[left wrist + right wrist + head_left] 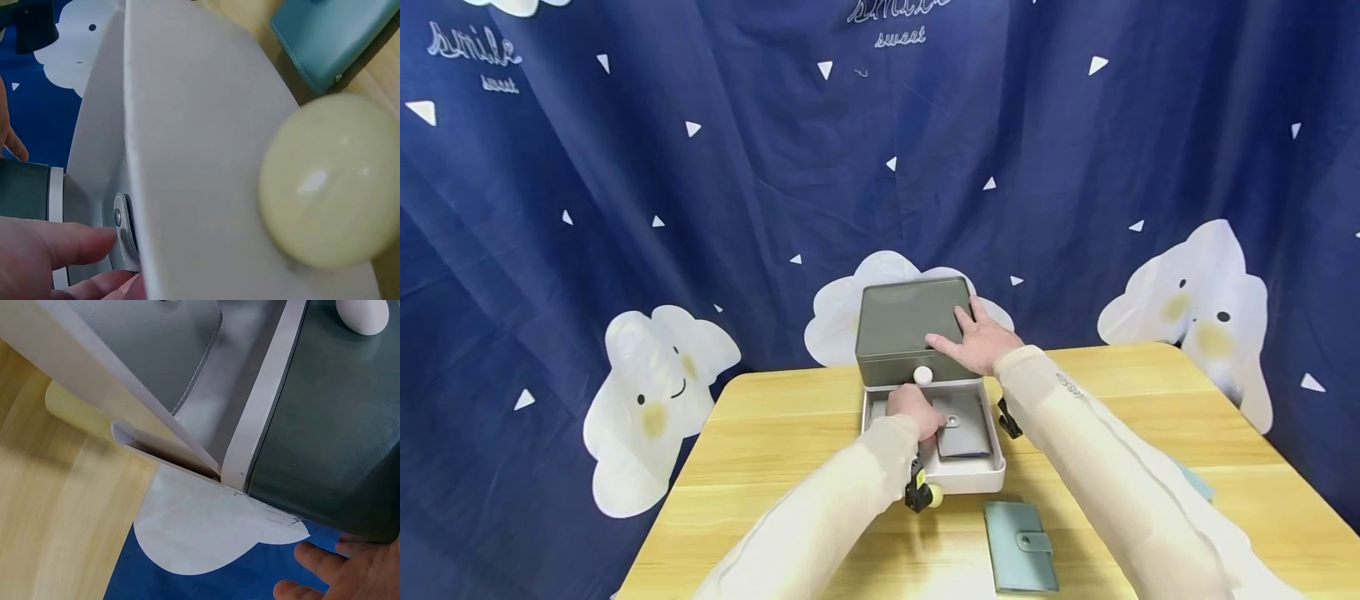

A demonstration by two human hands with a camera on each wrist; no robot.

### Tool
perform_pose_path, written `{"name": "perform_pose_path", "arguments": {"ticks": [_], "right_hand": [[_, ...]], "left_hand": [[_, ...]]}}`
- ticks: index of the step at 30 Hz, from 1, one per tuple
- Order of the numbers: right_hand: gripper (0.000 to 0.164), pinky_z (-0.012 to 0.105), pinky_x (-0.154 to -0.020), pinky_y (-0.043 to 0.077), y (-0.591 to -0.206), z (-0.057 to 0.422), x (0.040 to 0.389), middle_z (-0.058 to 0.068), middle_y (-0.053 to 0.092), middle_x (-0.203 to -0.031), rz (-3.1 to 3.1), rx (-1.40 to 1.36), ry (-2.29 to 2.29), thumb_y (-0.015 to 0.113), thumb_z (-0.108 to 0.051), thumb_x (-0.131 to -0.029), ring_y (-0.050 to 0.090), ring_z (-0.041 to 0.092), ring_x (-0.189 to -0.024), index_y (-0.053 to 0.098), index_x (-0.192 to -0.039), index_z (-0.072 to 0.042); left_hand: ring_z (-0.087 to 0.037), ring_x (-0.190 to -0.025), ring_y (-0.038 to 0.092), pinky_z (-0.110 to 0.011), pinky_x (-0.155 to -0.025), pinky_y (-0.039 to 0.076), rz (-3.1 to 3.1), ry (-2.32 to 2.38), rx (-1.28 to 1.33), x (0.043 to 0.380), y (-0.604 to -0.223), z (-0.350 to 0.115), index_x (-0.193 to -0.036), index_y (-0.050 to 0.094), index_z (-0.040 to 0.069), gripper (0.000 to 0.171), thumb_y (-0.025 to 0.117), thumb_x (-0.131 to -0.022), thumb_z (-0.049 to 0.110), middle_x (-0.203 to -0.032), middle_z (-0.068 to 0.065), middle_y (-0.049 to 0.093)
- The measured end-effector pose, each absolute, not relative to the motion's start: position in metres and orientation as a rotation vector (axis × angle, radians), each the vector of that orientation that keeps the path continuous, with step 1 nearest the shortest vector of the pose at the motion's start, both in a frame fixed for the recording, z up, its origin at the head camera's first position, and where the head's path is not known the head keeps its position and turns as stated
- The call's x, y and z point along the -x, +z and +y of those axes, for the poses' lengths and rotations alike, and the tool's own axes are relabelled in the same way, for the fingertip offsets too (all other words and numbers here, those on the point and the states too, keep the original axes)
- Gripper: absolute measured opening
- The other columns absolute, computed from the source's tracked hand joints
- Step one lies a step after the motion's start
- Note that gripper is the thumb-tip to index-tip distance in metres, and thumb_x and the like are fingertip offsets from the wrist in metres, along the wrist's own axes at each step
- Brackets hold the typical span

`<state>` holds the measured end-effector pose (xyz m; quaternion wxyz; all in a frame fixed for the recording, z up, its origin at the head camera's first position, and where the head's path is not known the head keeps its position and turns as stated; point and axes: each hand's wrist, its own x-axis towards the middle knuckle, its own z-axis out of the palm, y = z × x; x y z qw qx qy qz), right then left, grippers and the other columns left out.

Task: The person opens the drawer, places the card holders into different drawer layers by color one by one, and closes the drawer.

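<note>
A small box with a dark green-grey top has its lower white drawer pulled out. Inside that drawer lies a grey wallet with a snap strap. My left hand reaches into the drawer, its thumb and fingers pinching the wallet at the strap; part of the fingertips is hidden behind the drawer front in the left wrist view. With fingers spread, my right hand rests against the right side of the box top.
A teal wallet lies on the wooden table in front of the drawer. Another light-blue thing shows partly behind the right sleeve. The drawer has a pale yellow round knob; a white knob sits above. A dark blue curtain hangs behind.
</note>
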<state>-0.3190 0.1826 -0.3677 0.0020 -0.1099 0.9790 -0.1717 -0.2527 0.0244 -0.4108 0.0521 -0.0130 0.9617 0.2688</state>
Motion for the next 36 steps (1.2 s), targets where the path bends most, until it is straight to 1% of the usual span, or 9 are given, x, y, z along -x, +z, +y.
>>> {"name": "perform_pose_path", "arguments": {"ticks": [4, 6, 9, 14, 20, 23, 28, 31, 36], "right_hand": [[0.105, 0.051, -0.108, 0.032, -0.364, 0.181, 0.315, 0.021, -0.005, -0.159, 3.077, 0.346, -0.532, 0.023, -0.083, -0.083, 0.023, 0.039, -0.141, 0.016, -0.154, -0.005], [0.104, 0.051, -0.108, 0.032, -0.364, 0.181, 0.314, 0.021, -0.004, -0.159, 3.076, 0.348, -0.535, 0.024, -0.082, -0.084, 0.024, 0.039, -0.141, 0.016, -0.154, -0.005], [0.103, 0.050, -0.108, 0.032, -0.363, 0.180, 0.313, 0.021, -0.003, -0.159, 3.078, 0.351, -0.528, 0.024, -0.081, -0.085, 0.025, 0.039, -0.140, 0.017, -0.154, -0.005], [0.102, 0.051, -0.108, 0.031, -0.361, 0.180, 0.311, 0.021, -0.004, -0.159, 3.080, 0.345, -0.529, 0.026, -0.080, -0.086, 0.026, 0.040, -0.140, 0.017, -0.154, -0.005], [0.102, 0.052, -0.108, 0.031, -0.358, 0.180, 0.308, 0.022, -0.004, -0.159, 3.076, 0.352, -0.536, 0.026, -0.080, -0.086, 0.026, 0.041, -0.139, 0.017, -0.154, -0.005], [0.103, 0.053, -0.108, 0.031, -0.359, 0.180, 0.308, 0.022, -0.004, -0.159, 3.071, 0.353, -0.534, 0.024, -0.081, -0.085, 0.026, 0.041, -0.139, 0.016, -0.154, -0.005], [0.104, 0.052, -0.107, 0.031, -0.360, 0.181, 0.309, 0.021, -0.003, -0.159, 3.076, 0.341, -0.543, 0.024, -0.082, -0.084, 0.026, 0.040, -0.140, 0.017, -0.154, -0.006], [0.104, 0.052, -0.107, 0.031, -0.362, 0.181, 0.310, 0.021, -0.003, -0.159, 3.080, 0.341, -0.543, 0.024, -0.082, -0.084, 0.026, 0.040, -0.140, 0.018, -0.154, -0.006], [0.105, 0.054, -0.107, 0.032, -0.363, 0.180, 0.312, 0.021, -0.004, -0.159, 3.086, 0.347, -0.543, 0.023, -0.083, -0.084, 0.026, 0.041, -0.139, 0.017, -0.154, -0.006]], "left_hand": [[-0.010, -0.044, 0.060, -0.024, -0.050, 0.046, 2.860, 0.932, 0.025, 0.254, -0.417, 0.020, -0.057, 0.066, 0.010, 0.028, 0.074, -0.079, 0.026, -0.043, 0.001, 0.058], [-0.012, -0.045, 0.062, -0.024, -0.048, 0.047, 2.807, 1.025, 0.026, 0.254, -0.418, 0.016, -0.060, 0.068, 0.009, 0.028, 0.072, -0.081, 0.027, -0.047, -0.002, 0.062], [-0.015, -0.048, 0.065, -0.026, -0.048, 0.052, 2.642, 1.282, 0.057, 0.250, -0.414, 0.010, -0.073, 0.072, 0.003, 0.026, 0.070, -0.086, 0.026, -0.057, -0.008, 0.067], [-0.014, -0.053, 0.065, -0.028, -0.052, 0.056, 2.426, 1.570, 0.088, 0.235, -0.399, -0.002, -0.093, 0.070, -0.005, 0.034, 0.063, -0.092, 0.028, -0.075, -0.015, 0.070], [-0.016, -0.060, 0.064, -0.026, -0.053, 0.053, 2.246, 1.750, 0.079, 0.221, -0.387, -0.023, -0.103, 0.065, -0.002, 0.047, 0.056, -0.095, 0.043, -0.089, -0.017, 0.070], [-0.016, -0.063, 0.065, -0.024, -0.051, 0.051, 2.142, 1.805, 0.064, 0.214, -0.386, -0.033, -0.106, 0.062, -0.001, 0.056, 0.052, -0.094, 0.053, -0.092, -0.015, 0.068], [-0.017, -0.066, 0.065, -0.026, -0.055, 0.053, 1.982, 1.861, 0.008, 0.202, -0.390, -0.051, -0.116, 0.056, -0.007, 0.073, 0.047, -0.092, 0.062, -0.089, -0.012, 0.066], [-0.016, -0.065, 0.065, -0.026, -0.057, 0.054, 1.886, 1.897, -0.044, 0.193, -0.395, -0.061, -0.113, 0.056, -0.007, 0.075, 0.050, -0.090, 0.063, -0.084, -0.009, 0.065], [-0.015, -0.064, 0.064, -0.026, -0.059, 0.054, 1.711, 1.940, -0.107, 0.178, -0.404, -0.073, -0.102, 0.061, -0.002, 0.063, 0.052, -0.091, 0.059, -0.080, -0.005, 0.065]]}}
